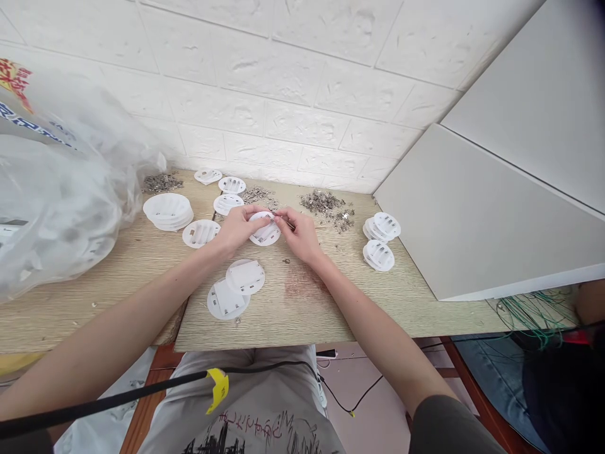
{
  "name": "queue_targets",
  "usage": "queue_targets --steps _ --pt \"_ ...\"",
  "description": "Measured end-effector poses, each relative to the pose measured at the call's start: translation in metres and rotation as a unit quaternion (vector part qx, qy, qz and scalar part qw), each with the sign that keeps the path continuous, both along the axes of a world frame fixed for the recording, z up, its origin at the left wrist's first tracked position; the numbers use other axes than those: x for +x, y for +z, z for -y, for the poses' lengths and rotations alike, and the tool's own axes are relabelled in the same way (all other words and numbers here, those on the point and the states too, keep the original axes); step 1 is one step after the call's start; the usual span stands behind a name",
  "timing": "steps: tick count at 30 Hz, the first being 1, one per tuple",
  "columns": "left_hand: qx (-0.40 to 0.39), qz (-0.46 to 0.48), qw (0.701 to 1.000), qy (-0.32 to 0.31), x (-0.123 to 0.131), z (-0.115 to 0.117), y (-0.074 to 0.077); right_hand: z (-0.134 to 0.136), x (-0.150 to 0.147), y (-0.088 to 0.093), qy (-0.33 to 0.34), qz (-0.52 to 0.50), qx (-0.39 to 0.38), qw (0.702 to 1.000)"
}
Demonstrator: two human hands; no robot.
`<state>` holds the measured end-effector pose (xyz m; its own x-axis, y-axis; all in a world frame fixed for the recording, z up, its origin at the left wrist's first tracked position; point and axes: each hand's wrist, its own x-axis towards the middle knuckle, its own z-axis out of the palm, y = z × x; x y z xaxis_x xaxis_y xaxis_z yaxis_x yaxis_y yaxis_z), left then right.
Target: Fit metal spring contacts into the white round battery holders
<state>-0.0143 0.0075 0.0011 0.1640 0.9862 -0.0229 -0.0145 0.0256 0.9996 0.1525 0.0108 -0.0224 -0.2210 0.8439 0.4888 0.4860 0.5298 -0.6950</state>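
My left hand [239, 228] is closed round a white round plastic disc [265, 231] with battery slots, held just above the wooden table [118, 277]. My right hand [300, 234] pinches a thin dark tool, likely tweezers [287, 223], with its tip at the disc's upper edge. Two more white discs [236, 287] lie flat on the table just in front of my hands. A small metal bit [286, 260] lies on the table below my right hand.
Several white discs lie in stacks at left [167, 210] and right [380, 243]. Piles of small metal contacts [326, 205] sit near the white brick wall. A large clear plastic bag [57, 189] fills the left. A grey box [491, 214] stands at right.
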Motion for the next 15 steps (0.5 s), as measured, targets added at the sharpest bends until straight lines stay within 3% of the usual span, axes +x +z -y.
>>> queue_targets --steps 4,10,15 --pt "0.025 -0.01 1.0 0.0 -0.0001 -0.0004 -0.0015 0.0 0.0001 0.0004 0.006 -0.003 0.018 1.0" --pt "0.144 -0.083 0.986 0.021 -0.0015 -0.0024 -0.0028 -0.0015 0.002 0.0003 0.006 -0.015 0.026 1.0" --pt "0.163 -0.113 0.98 0.022 -0.0038 -0.0034 -0.0043 0.0003 0.0022 0.003 0.012 -0.012 0.035 0.999"
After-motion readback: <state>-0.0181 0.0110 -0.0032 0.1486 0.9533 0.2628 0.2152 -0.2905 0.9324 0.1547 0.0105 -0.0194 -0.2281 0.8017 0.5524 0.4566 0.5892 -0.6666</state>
